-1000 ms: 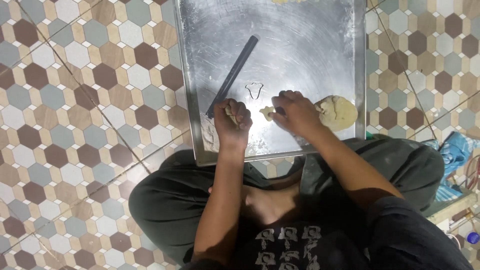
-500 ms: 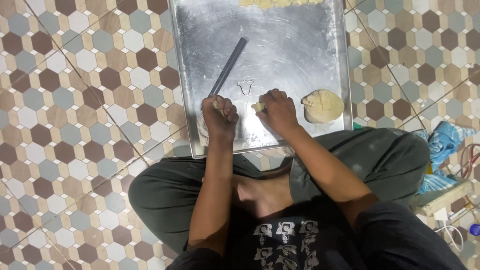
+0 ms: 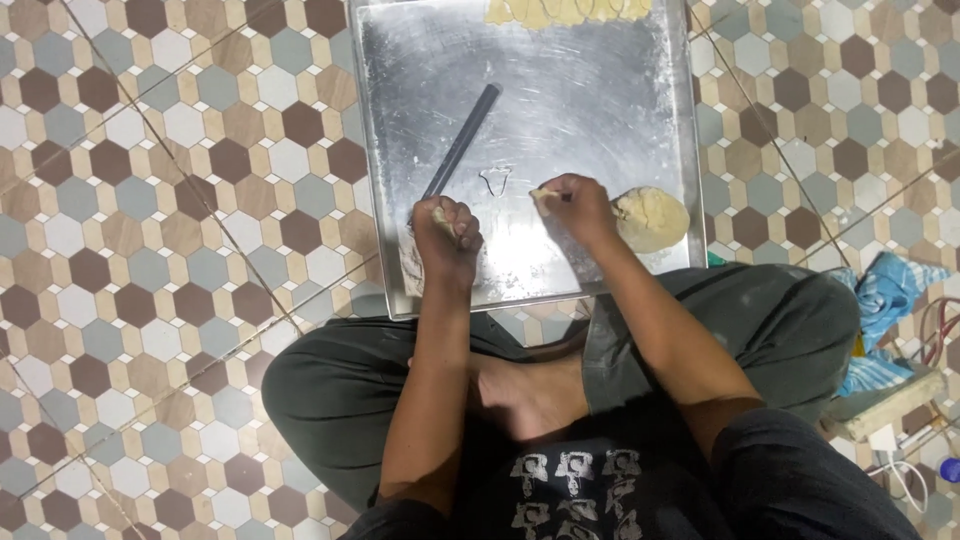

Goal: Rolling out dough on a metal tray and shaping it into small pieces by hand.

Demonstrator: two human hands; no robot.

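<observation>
A large steel tray [image 3: 640, 90] lies on the tiled floor in front of my crossed legs. My left hand [image 3: 448, 236] rests on its near part, fingers closed round a small piece of dough. My right hand [image 3: 578, 207] is closed on another small dough piece that sticks out to the left. Between my hands lies a small wire-shaped cutter [image 3: 495, 180]. A dark rod-like roller [image 3: 462, 140] lies slanted above my left hand. A round lump of dough [image 3: 651, 218] sits just right of my right hand. Shaped dough pieces [image 3: 565, 10] line the tray's far edge.
The floor has hexagonal tiles [image 3: 180, 200] in brown, grey and white. At the right lie a blue cloth [image 3: 885, 290], a pale block [image 3: 880, 405] and some cables [image 3: 935, 330].
Both hands have drawn apart over the tray's near part. The view has shifted, so the tray sits lower and further right in the picture.
</observation>
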